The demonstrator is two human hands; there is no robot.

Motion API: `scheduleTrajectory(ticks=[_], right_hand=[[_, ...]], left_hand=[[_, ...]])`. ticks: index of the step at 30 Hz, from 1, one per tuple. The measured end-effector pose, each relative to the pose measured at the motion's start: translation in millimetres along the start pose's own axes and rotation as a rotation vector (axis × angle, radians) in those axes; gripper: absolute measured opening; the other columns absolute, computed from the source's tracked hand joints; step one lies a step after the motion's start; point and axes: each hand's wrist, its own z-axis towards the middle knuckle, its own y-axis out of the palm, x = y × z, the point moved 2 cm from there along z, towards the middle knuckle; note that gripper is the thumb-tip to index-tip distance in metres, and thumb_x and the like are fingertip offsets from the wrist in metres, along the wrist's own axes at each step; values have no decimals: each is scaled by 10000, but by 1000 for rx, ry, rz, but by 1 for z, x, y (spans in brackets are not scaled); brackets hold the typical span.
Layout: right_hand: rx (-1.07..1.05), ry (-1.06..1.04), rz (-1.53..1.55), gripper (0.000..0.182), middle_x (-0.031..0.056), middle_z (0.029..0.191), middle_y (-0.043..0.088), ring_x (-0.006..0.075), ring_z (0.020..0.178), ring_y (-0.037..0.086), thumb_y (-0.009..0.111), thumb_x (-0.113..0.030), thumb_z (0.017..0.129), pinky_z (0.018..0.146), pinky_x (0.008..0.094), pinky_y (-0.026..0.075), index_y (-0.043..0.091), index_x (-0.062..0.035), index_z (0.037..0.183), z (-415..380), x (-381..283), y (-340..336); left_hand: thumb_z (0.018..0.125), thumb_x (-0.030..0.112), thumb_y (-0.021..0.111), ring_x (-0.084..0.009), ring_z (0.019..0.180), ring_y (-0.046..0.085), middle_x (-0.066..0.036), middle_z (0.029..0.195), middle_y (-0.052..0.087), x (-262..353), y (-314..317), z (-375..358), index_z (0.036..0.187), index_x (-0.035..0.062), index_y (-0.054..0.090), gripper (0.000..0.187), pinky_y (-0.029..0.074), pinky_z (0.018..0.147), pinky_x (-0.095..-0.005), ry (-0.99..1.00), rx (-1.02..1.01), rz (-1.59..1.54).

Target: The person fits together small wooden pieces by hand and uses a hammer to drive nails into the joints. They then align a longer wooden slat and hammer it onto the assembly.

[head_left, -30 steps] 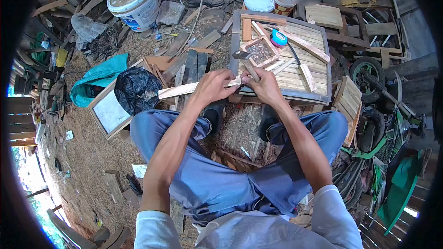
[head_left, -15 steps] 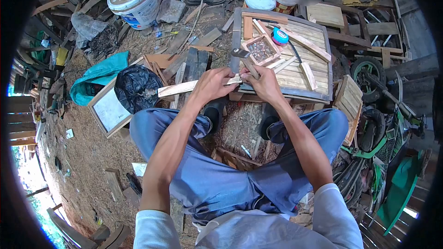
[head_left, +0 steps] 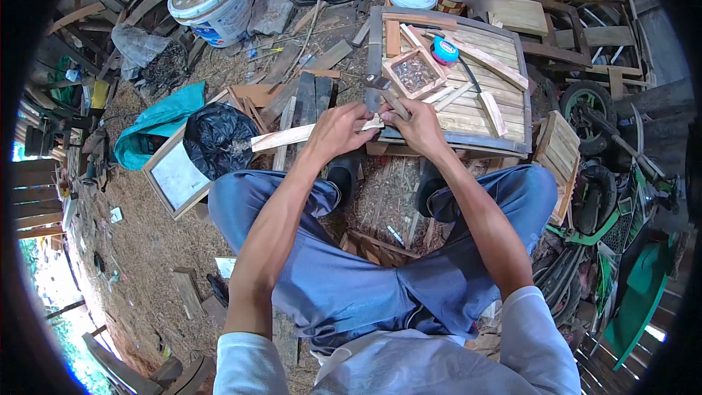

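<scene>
My left hand (head_left: pixel 341 130) is closed around a pale wooden strip (head_left: pixel 281 137), which sticks out to the left past a black plastic bag. In my right hand (head_left: pixel 419 127) is a hammer (head_left: pixel 395 105), its handle slanting up left and its metal head above my fingers. The fingertips of both hands come close together at the strip's right end, over the near left corner of a slatted wooden panel (head_left: pixel 504 77). On that panel sit a small wooden box (head_left: pixel 417 73) of nails, a blue tape measure (head_left: pixel 444 50) and several loose wood strips (head_left: pixel 492 113).
A framed white board (head_left: pixel 177 179) leans beside the black plastic bag (head_left: pixel 219 139) at left. Buckets (head_left: pixel 212 18) stand at the back. A small slatted wooden piece (head_left: pixel 559 157) and a green motorbike (head_left: pixel 596 212) are at right. Wood scraps and shavings cover the floor.
The view has shifted slightly. Both hands keep nearly the same pose on the strip and the hammer; the hammer head has tipped a little to the left.
</scene>
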Motion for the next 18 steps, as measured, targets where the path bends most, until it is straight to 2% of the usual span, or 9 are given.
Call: scheduleTrajectory(ticks=[9,18], right_hand=[[2,-3,-42,187,111,796,699,118,720,606,722,-144,863,686,320,492,703,-21,1002,-1,-3,-2],[32,-62,-124,192,164,839,689,214,745,665,705,-133,872,708,356,500,680,-25,1030,-1,-2,-1]], left_hand=[[775,217,758,-356,846,664,-124,948,646,4,0,0,924,21,633,276,546,705,-430,36,46,-31],[789,215,761,-342,852,675,-118,939,646,-3,7,1,928,21,638,269,544,714,-418,26,65,-59]])
